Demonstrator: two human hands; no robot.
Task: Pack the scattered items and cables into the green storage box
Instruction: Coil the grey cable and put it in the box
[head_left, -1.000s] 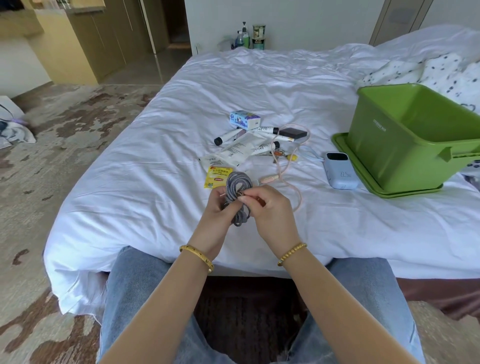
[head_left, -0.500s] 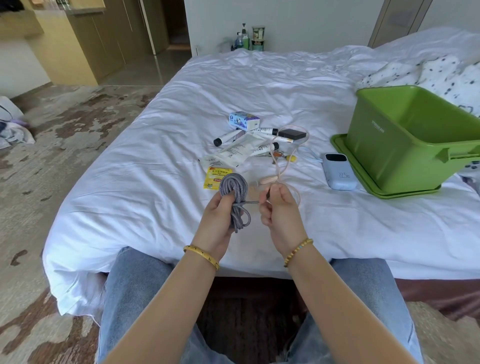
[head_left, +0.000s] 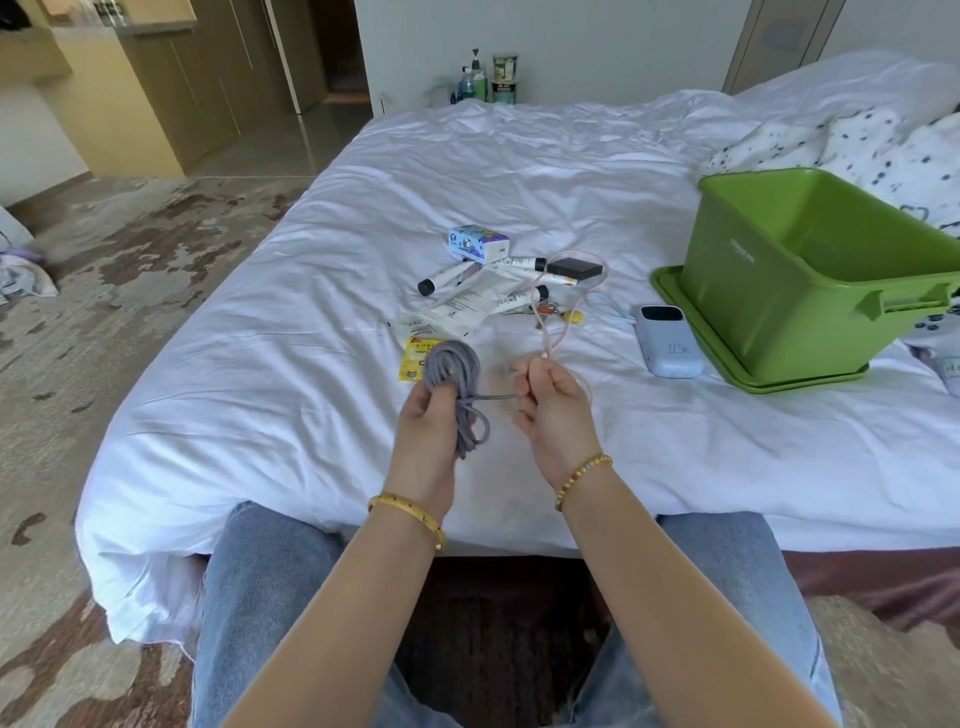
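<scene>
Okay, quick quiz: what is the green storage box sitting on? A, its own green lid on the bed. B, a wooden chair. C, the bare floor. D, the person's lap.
A: the green storage box stands on a flat green lid whose edge shows around its base, on the white bed.
</scene>
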